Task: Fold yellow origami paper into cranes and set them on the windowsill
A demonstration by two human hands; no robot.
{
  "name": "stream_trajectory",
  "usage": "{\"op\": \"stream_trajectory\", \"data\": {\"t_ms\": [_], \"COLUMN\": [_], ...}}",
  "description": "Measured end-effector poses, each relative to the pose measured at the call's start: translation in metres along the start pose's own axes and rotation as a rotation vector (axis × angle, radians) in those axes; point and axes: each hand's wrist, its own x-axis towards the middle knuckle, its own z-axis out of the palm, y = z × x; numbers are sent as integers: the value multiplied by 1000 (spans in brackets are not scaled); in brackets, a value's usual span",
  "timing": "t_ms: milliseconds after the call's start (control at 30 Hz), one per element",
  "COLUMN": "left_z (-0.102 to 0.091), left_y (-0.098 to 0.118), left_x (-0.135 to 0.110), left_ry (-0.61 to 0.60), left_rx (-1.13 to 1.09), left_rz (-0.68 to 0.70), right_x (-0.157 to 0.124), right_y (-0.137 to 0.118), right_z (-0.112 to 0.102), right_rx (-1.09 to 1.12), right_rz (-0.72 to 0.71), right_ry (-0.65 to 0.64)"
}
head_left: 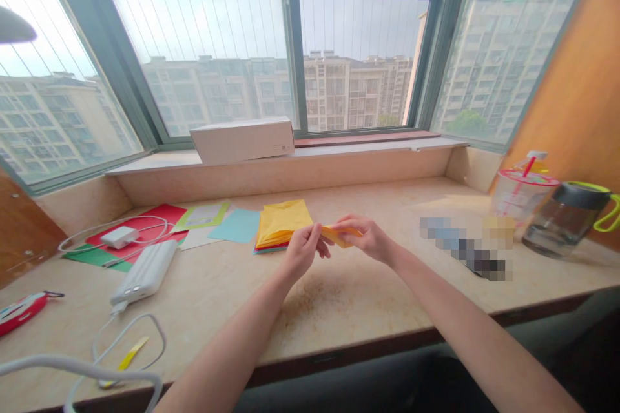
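A small piece of folded yellow paper is held up between my two hands above the desk. My left hand pinches its left end with thumb and fingers. On the other side, my right hand grips the right end, its fingers lying over the top and hiding part of the paper. Just behind my left hand lies a stack of yellow paper, with red and blue sheets showing at its bottom edge.
Left of the stack lie a light blue sheet, red paper, a white charger and a power bank with cables. At right stand a dark-lidded bottle and a plastic cup. A white box sits on the sill.
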Motion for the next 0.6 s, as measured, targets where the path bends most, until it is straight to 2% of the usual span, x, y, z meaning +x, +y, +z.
{"op": "stream_trajectory", "data": {"t_ms": [167, 333, 467, 600], "left_z": [2, 1, 1, 2], "left_y": [6, 3, -1, -1], "left_x": [-2, -2, 0, 0], "left_ry": [-19, -26, -16, -13], "left_rx": [-15, 5, 11, 67], "left_rz": [-11, -2, 20, 27], "right_x": [0, -1, -1, 0], "right_y": [7, -2, -9, -5], "right_z": [0, -3, -4, -3], "right_rx": [-65, -187, -214, -176], "right_rz": [-45, -85, -79, -74], "right_ry": [54, 35, 0, 32]}}
